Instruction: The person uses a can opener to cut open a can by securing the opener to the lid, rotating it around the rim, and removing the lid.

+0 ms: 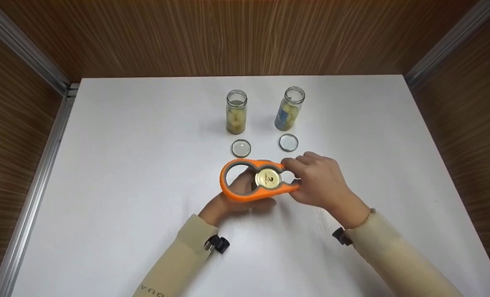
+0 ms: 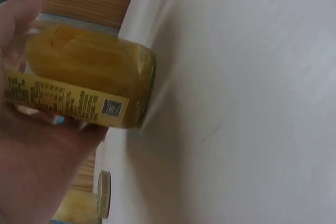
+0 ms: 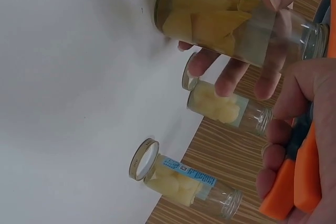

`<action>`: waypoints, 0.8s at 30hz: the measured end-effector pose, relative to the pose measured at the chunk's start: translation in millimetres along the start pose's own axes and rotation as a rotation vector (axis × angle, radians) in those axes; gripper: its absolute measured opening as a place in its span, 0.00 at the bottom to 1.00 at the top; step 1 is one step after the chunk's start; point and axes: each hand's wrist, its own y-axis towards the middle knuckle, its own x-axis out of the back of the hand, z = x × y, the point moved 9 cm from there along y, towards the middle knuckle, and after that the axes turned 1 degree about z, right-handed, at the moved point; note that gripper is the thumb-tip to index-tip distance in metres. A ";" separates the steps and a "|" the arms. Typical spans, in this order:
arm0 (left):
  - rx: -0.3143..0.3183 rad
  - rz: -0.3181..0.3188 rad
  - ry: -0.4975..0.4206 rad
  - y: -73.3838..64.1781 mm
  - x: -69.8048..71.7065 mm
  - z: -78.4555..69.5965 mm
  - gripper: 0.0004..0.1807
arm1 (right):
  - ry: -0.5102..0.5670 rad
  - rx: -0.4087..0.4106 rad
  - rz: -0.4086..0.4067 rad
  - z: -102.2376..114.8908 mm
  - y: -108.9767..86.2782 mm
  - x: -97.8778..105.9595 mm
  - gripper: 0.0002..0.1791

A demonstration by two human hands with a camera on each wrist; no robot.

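Observation:
My left hand (image 1: 233, 206) grips a glass jar (image 3: 210, 17) of yellow-orange fruit pieces, its fingers curled round the glass. A printed label (image 2: 68, 98) runs along its side, and its base is tilted close over the table. On top is a gold lid (image 1: 267, 178), framed by the toothed inner edge of an orange and grey jar opener (image 1: 245, 198). My right hand (image 1: 321, 179) grips the opener's two handles from the right.
Behind the hands, two uncapped glass jars, a left jar (image 1: 236, 117) and a blue-labelled right jar (image 1: 286, 115), hold pale fruit. A left loose lid (image 1: 241, 148) and a right loose lid (image 1: 288, 142) lie before them on the white table (image 1: 125, 165). Wood-grain panels (image 1: 236, 37) enclose it.

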 end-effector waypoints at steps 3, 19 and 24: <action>0.035 -0.134 -0.074 -5.9 0.6 -2.1 0.46 | -0.002 -0.003 0.004 -0.4 -0.3 0.1 0.14; 0.102 -0.460 -0.144 -24.6 10.5 -32.5 0.35 | 0.004 -0.005 0.002 1.4 -3.1 1.0 0.15; 0.102 -0.336 -0.228 -23.0 10.1 -33.4 0.36 | 0.009 -0.010 -0.004 2.1 -4.4 2.5 0.14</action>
